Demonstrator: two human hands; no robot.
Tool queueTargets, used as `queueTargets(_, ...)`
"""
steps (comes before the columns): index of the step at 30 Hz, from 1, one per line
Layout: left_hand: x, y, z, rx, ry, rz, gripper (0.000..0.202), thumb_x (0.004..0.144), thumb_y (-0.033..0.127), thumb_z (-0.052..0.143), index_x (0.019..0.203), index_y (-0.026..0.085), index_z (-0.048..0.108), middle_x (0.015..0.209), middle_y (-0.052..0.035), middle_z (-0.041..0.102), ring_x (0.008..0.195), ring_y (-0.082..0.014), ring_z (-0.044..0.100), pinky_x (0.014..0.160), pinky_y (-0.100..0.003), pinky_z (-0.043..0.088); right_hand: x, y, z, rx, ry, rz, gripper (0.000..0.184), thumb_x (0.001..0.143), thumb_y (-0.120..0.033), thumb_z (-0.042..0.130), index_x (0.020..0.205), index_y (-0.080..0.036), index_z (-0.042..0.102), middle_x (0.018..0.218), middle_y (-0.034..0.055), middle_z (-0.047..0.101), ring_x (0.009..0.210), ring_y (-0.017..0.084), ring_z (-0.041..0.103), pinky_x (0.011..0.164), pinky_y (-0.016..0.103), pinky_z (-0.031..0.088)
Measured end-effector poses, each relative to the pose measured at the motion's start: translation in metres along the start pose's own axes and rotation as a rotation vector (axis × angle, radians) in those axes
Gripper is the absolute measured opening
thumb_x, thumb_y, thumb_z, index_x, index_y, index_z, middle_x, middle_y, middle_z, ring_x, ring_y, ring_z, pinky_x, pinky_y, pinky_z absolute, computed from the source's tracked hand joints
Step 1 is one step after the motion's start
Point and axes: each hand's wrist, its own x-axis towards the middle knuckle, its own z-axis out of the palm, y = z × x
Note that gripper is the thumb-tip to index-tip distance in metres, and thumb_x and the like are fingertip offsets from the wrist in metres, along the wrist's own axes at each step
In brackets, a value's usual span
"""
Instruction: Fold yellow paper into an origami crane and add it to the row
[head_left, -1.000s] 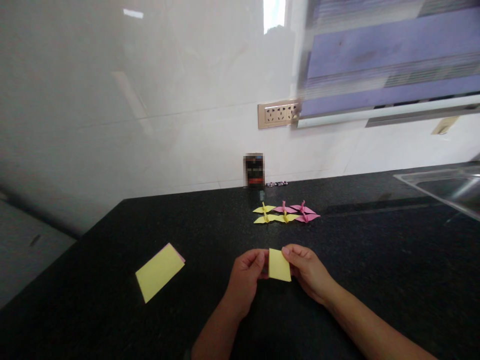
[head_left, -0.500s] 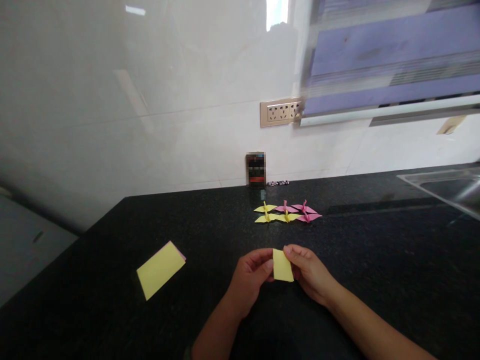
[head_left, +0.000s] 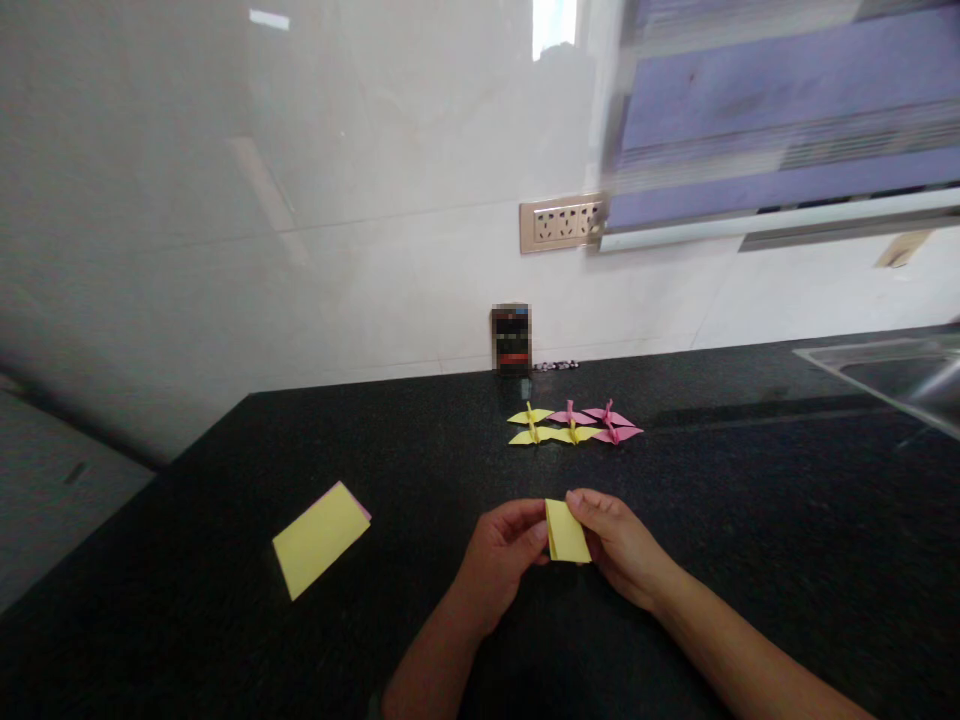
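Observation:
A small folded yellow paper (head_left: 566, 533) is held just above the black countertop (head_left: 712, 500) between both hands. My left hand (head_left: 499, 558) pinches its left edge with closed fingers. My right hand (head_left: 619, 545) grips its right side, fingers curled round the top corner. Beyond the hands, three folded paper cranes (head_left: 571, 425) lie in a row, yellow, yellow-and-pink, and pink.
A stack of yellow paper sheets with a pink one beneath (head_left: 320, 540) lies to the left. A small dark box (head_left: 511, 340) stands against the white wall under a socket strip (head_left: 561, 224). A steel sink (head_left: 892, 375) is at far right. The countertop's left edge drops off.
The yellow paper has been folded narrower between my hands, and my left hand has moved right, closer to my right hand.

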Motion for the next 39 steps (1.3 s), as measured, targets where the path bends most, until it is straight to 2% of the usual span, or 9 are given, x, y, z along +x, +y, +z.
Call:
queueTargets(6, 0.003, -0.007, 0.0, -0.039, 0.07, 0.025, 0.032, 0.064, 0.016, 0.061, 0.096, 0.016, 0.058, 0.08, -0.0046, 0.064, 0.073, -0.0155, 0.056, 0.065, -0.026, 0.042, -0.001, 0.0, 0.0, -0.147, 0.0, -0.041, 0.027, 0.073, -0.042, 0.053, 0.068, -0.015, 0.054, 0.056, -0.0013, 0.056, 0.049, 0.01, 0.051, 0.049, 0.022, 0.04)
queueTargets(12, 0.006, -0.006, -0.002, 0.092, 0.177, -0.013, 0.019, 0.069, 0.028, 0.056, 0.08, 0.013, 0.061, 0.067, -0.0029, 0.061, 0.058, -0.0127, 0.053, 0.055, -0.023, 0.04, -0.002, -0.001, -0.002, -0.38, -0.044, -0.125, 0.035, 0.074, -0.042, 0.051, 0.056, -0.013, 0.057, 0.048, -0.0022, 0.049, 0.044, 0.008, 0.042, 0.044, 0.02, 0.031)
queueTargets(14, 0.007, -0.007, -0.004, 0.111, 0.214, -0.049, 0.019, 0.07, 0.029, 0.054, 0.078, 0.013, 0.059, 0.064, -0.0024, 0.06, 0.056, -0.0123, 0.052, 0.052, -0.022, 0.039, -0.004, -0.005, -0.002, -0.448, -0.032, -0.2, 0.034, 0.075, -0.045, 0.049, 0.065, -0.014, 0.059, 0.055, -0.0011, 0.051, 0.051, 0.01, 0.044, 0.049, 0.021, 0.034)
queueTargets(16, 0.008, -0.009, -0.007, 0.16, 0.234, -0.083, 0.017, 0.07, 0.028, 0.054, 0.075, 0.013, 0.059, 0.062, -0.0018, 0.059, 0.054, -0.0116, 0.051, 0.05, -0.021, 0.037, -0.007, -0.009, -0.002, -0.549, -0.026, -0.352, 0.037, 0.072, -0.05, 0.049, 0.083, -0.016, 0.058, 0.069, 0.0008, 0.053, 0.061, 0.013, 0.047, 0.053, 0.022, 0.037)
queueTargets(19, 0.009, -0.012, -0.008, 0.224, 0.219, -0.128, 0.014, 0.067, 0.025, 0.055, 0.071, 0.013, 0.06, 0.059, -0.0007, 0.058, 0.051, -0.0101, 0.048, 0.047, -0.02, 0.034, -0.01, -0.013, -0.002, -0.772, -0.024, -0.531, 0.044, 0.066, -0.05, 0.055, 0.096, -0.017, 0.053, 0.079, 0.0027, 0.052, 0.067, 0.015, 0.049, 0.055, 0.024, 0.039)
queueTargets(22, 0.008, -0.013, -0.008, 0.195, 0.16, -0.159, 0.016, 0.065, 0.025, 0.057, 0.073, 0.011, 0.06, 0.06, -0.0016, 0.058, 0.051, -0.0103, 0.049, 0.048, -0.021, 0.035, -0.008, -0.011, -0.002, -0.913, 0.026, -0.489, 0.022, 0.074, -0.036, 0.052, 0.085, -0.017, 0.057, 0.07, 0.0014, 0.054, 0.062, 0.014, 0.049, 0.055, 0.024, 0.039)
queueTargets(27, 0.005, -0.013, -0.011, 0.073, 0.083, -0.151, 0.026, 0.068, 0.028, 0.057, 0.086, 0.01, 0.059, 0.074, -0.0068, 0.062, 0.06, -0.0136, 0.053, 0.055, -0.024, 0.038, -0.003, -0.005, -0.004, -0.754, 0.064, -0.37, 0.018, 0.079, -0.031, 0.047, 0.077, -0.016, 0.056, 0.064, 0.0003, 0.055, 0.058, 0.012, 0.05, 0.052, 0.022, 0.04)
queueTargets(32, 0.005, -0.015, -0.015, 0.105, 0.104, -0.131, 0.029, 0.07, 0.036, 0.055, 0.081, 0.009, 0.06, 0.069, -0.0057, 0.06, 0.058, -0.0123, 0.05, 0.053, -0.023, 0.037, -0.003, -0.003, -0.004, -0.708, 0.046, -0.343, 0.016, 0.078, -0.031, 0.049, 0.078, -0.016, 0.055, 0.062, -0.0006, 0.055, 0.054, 0.011, 0.05, 0.049, 0.02, 0.04)
queueTargets(39, 0.006, -0.016, -0.019, 0.126, 0.092, -0.13, 0.027, 0.07, 0.034, 0.054, 0.079, 0.009, 0.062, 0.067, -0.0044, 0.059, 0.056, -0.0108, 0.048, 0.052, -0.022, 0.035, -0.005, -0.008, -0.005, -1.067, 0.076, -0.607, 0.014, 0.078, -0.025, 0.047, 0.081, -0.019, 0.06, 0.067, 0.0013, 0.06, 0.061, 0.013, 0.055, 0.055, 0.023, 0.044)
